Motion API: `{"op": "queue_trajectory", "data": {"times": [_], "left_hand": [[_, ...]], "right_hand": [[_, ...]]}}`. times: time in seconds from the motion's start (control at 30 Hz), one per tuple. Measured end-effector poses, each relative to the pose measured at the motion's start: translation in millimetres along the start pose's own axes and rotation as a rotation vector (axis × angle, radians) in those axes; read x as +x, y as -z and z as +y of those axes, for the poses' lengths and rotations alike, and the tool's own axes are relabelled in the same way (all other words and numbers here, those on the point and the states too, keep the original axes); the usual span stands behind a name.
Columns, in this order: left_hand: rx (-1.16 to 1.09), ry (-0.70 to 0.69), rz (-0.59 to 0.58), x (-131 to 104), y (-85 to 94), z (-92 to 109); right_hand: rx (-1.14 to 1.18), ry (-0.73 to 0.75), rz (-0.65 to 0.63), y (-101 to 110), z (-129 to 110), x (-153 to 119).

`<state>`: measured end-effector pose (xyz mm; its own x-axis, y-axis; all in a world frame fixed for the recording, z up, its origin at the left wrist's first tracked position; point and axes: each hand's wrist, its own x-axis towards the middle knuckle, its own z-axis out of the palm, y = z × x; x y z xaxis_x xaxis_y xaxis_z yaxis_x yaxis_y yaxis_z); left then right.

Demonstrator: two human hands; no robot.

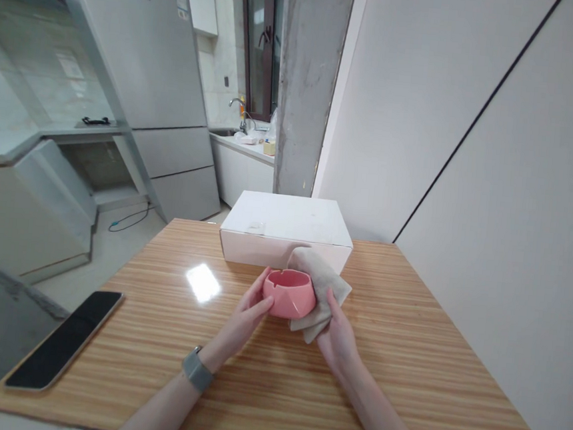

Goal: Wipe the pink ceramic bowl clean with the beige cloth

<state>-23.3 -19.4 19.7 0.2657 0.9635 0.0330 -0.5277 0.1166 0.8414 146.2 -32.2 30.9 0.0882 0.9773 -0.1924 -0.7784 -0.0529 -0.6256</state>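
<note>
A pink ashtray (293, 301) with notches in its rim is held up over the wooden table. My left hand (251, 305) grips its left side, thumb on the near wall and fingers round the back. In my right hand (339, 333) is a folded grey cloth (317, 281), which lies against the ashtray's right side. The thumb presses on the cloth, while the other fingers are mostly hidden under it.
Behind my hands a closed white box (289, 218) stands on the wooden table (153, 357). A black-screened phone or tablet (67, 340) lies at the left edge. A white wall (494, 193) runs along the right; a fridge (144, 62) stands beyond.
</note>
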Motion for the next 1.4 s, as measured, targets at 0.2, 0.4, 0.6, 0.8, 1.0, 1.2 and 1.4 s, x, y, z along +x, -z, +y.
{"op": "queue_trajectory", "data": {"times": [0.2,0.4,0.6,0.8,1.0,1.2,1.4], "left_hand": [[0.033,-0.023,-0.012,-1,-1.4,8],[-0.024,-0.077,-0.041,-4,-3.0,10],[0.002,-0.076,-0.085,-4,-5.2,10],[0.163,-0.194,0.029,2,1.4,4],[0.338,-0.250,0.151,2,1.6,6],[0.302,-0.229,0.125,3,3.7,5],[0.022,-0.086,-0.030,5,7.3,1]], "right_hand": [[-0.004,-0.009,0.020,0,0,-1],[0.021,-0.137,-0.017,-11,-2,-11],[0.019,-0.177,-0.035,-11,2,-14],[0.004,-0.157,-0.050,-10,5,-12],[0.000,-0.162,-0.028,-9,10,-12],[0.009,-0.175,0.010,-10,9,-13],[0.050,-0.121,0.017,-9,1,-9]]}}
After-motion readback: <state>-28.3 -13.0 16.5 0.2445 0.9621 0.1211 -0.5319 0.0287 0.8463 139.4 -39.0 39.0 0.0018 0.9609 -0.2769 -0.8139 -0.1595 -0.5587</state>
